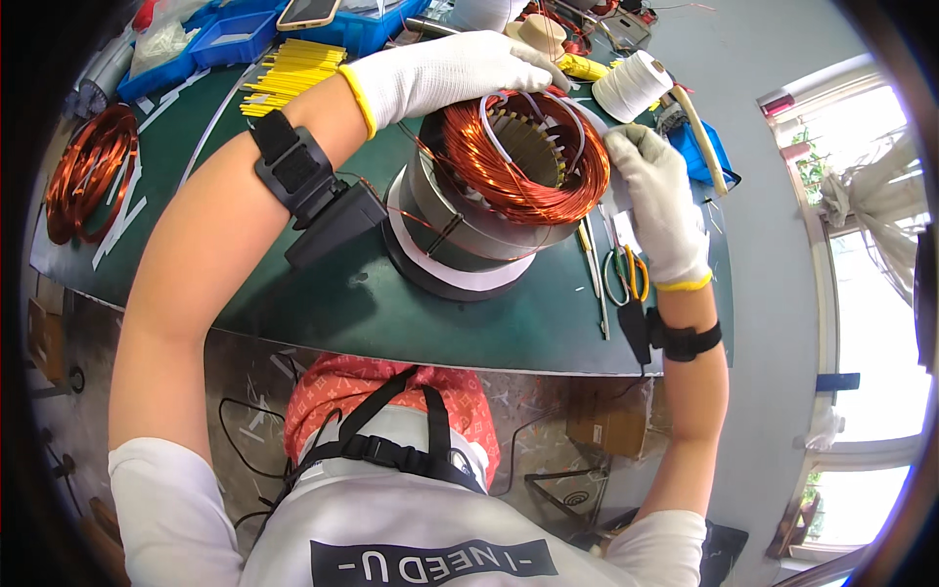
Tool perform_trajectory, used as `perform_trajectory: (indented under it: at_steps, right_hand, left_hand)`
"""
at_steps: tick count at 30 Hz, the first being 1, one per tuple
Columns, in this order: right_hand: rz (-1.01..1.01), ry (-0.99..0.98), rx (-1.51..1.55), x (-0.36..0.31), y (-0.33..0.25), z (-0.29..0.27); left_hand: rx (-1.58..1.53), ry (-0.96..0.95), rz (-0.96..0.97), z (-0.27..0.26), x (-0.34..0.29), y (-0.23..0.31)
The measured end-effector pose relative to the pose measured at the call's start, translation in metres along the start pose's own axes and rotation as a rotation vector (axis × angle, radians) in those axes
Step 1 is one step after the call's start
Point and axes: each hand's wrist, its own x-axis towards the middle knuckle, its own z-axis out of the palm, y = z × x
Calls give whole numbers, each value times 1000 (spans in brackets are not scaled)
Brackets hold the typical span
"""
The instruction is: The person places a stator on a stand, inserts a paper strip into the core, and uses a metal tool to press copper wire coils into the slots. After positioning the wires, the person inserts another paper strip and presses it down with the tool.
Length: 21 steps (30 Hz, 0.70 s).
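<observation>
A motor stator (460, 235), a grey metal cylinder on a white and dark round base, stands upright at the middle of the table. A thick ring of copper winding (533, 203) crowns its top, with white sleeves crossing it and slots showing inside. My left hand (450, 70), in a white glove with a yellow cuff, reaches over the winding's far side with fingers stretched out. At the winding's right side is my gloved right hand (653, 196), its fingers bent and pressed together; what they pinch, if anything, is hidden.
Scissors with orange handles (638, 276) lie below my right hand. A white thread spool (634, 86) and a blue tray (699, 157) are at the right. Yellow sleeving (293, 73) and blue bins (235, 39) sit far left, near loose copper coils (93, 176).
</observation>
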Motion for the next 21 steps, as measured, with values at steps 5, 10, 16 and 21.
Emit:
perform_trajectory:
  at_steps: [5,10,16,21]
  right_hand:
    - [-41,163,114,-15,14,12]
    - [-64,170,17,-10,-3,16]
    - [-125,11,-127,15,-6,-2]
    - [-57,-130,-201,24,-10,-14]
  left_hand:
    - [-102,23,43,5,-3,11]
    - [-55,-2,99,0,-2,5]
    - [-25,0,77,-2,3,0]
    - [-111,31,86,7,6,5]
